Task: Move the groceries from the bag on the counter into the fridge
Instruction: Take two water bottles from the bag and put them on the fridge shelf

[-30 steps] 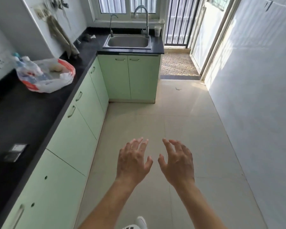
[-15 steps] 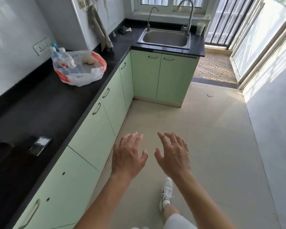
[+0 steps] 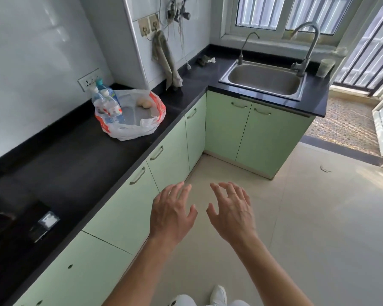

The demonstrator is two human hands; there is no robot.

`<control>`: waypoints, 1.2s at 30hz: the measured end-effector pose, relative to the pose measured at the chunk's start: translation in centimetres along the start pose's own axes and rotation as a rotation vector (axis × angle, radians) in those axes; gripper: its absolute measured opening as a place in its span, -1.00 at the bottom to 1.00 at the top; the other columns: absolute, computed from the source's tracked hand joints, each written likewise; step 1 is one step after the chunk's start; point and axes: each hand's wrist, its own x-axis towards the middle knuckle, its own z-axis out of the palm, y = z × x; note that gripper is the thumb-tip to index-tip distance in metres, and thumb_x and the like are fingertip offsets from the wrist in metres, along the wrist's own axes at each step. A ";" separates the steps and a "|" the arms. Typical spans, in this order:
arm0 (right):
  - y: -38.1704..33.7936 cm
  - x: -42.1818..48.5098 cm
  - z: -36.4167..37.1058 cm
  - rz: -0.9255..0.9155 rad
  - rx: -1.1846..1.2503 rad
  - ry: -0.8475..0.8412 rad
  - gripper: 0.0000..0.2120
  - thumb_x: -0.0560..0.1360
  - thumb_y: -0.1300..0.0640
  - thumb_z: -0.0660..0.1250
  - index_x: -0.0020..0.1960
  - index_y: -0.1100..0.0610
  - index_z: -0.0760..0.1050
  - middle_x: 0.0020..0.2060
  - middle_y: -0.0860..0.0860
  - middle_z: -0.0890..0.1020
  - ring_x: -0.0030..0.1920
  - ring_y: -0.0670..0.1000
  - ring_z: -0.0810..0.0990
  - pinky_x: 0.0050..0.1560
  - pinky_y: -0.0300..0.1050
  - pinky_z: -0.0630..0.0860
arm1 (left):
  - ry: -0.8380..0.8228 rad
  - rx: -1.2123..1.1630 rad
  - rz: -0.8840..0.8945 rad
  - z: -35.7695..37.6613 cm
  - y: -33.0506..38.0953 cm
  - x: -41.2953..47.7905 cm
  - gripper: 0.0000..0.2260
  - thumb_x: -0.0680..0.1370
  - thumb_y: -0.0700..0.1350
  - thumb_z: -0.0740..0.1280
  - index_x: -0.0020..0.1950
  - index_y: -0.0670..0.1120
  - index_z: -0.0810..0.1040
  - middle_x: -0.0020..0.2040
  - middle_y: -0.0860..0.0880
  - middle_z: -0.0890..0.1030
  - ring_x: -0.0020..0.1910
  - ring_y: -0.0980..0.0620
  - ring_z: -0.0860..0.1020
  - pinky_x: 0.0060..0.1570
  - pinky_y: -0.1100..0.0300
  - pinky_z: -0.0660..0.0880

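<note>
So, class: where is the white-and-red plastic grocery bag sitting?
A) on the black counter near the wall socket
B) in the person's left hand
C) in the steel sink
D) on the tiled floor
A: the white-and-red plastic grocery bag rests on the black counter, close to the white wall socket.

One white-and-red plastic carrier bag [image 3: 131,131] sat on the single black worktop [image 3: 75,155] at centre left. In it stood three clear plastic water bottles [image 3: 107,104], one teal-capped and two white-capped, and two pale brown rounded items [image 3: 144,103]. At upper right were one steel sink [image 3: 263,79], two curved metal taps [image 3: 300,68] and one pale green cup [image 3: 325,67]. Five metal handles [image 3: 156,152] showed on the light green cupboard doors [image 3: 124,208]. One grey cloth [image 3: 166,62] hung at upper centre.
</note>
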 end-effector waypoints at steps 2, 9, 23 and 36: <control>0.8 2.5 0.3 -0.031 0.001 -0.018 -0.50 0.49 -0.05 0.33 0.41 0.03 0.42 0.30 0.08 0.56 0.40 0.15 0.43 0.45 0.15 0.34 | -0.006 -0.003 -0.042 0.3 0.2 1.8 -0.47 0.53 0.15 0.09 0.46 0.01 0.39 0.43 -0.02 0.46 0.41 -0.04 0.39 0.32 -0.03 0.40; 1.0 8.1 2.1 -0.132 0.051 -0.085 -0.52 0.47 -0.03 0.34 0.38 0.02 0.45 0.27 0.06 0.57 0.37 0.14 0.46 0.42 0.14 0.37 | -0.034 0.010 -0.163 1.1 -0.5 5.8 -0.51 0.53 0.11 0.24 0.44 0.01 0.41 0.43 -0.03 0.47 0.41 -0.06 0.41 0.30 -0.05 0.42; -2.7 24.4 7.2 -0.227 0.013 -0.133 -0.52 0.50 -0.06 0.31 0.40 -0.01 0.42 0.31 0.04 0.55 0.40 0.12 0.43 0.44 0.14 0.34 | -0.004 -0.045 -0.259 3.1 -8.2 19.2 -0.51 0.54 0.10 0.28 0.46 0.02 0.39 0.47 -0.01 0.42 0.45 -0.06 0.36 0.36 -0.07 0.39; -9.9 40.0 11.3 -0.249 0.026 -0.132 -0.51 0.46 -0.03 0.38 0.37 0.03 0.47 0.24 0.06 0.60 0.30 0.13 0.52 0.36 0.15 0.43 | 0.030 -0.033 -0.209 1.7 -18.0 32.7 -0.52 0.55 0.11 0.28 0.44 0.01 0.39 0.44 0.00 0.43 0.43 0.00 0.37 0.38 0.04 0.38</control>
